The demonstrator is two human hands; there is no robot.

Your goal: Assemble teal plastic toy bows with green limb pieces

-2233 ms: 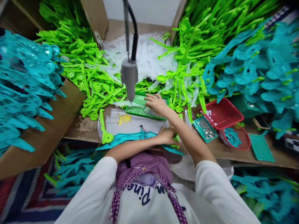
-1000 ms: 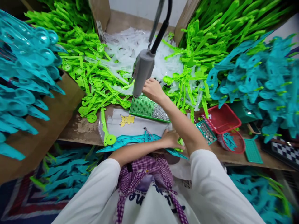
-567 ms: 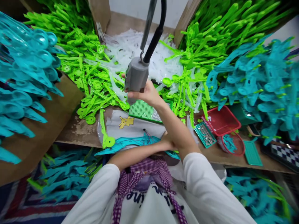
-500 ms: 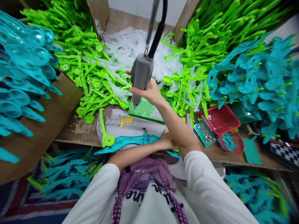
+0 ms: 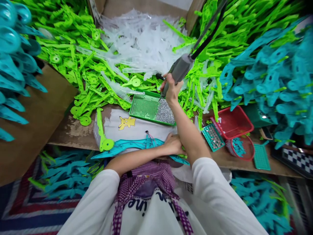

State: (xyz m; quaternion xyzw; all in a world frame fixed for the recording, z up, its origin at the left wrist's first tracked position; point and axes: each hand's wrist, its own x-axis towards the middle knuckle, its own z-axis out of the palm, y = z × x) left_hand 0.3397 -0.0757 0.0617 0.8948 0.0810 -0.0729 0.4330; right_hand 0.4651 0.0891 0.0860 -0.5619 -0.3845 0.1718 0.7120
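My right hand (image 5: 174,90) is wrapped round a grey electric screwdriver (image 5: 182,67), which hangs from a cord and leans with its tip down. Its bit is over the green perforated tray (image 5: 141,111), at the edge of a heap of small silvery screws (image 5: 165,112). Closer to my body, my left hand (image 5: 173,144) is closed on the right part of a long turquoise plastic piece (image 5: 122,146). Thin red wires and a small black component stand up from that piece. My right forearm passes in front of the left fingers and partly hides them.
Lime-green plastic arms (image 5: 97,94) and clear plastic pieces (image 5: 144,42) are heaped behind the tray. A lime-green arm (image 5: 106,143) lies at left. At right are a tray of small round parts (image 5: 213,137) and a red basket (image 5: 234,122). Turquoise parts (image 5: 264,71) are stacked at both sides.
My right hand has carried the screwdriver right and tilted it, bringing its tip down to the screws in the tray. My left hand stays on the turquoise piece. The view has shifted slightly.
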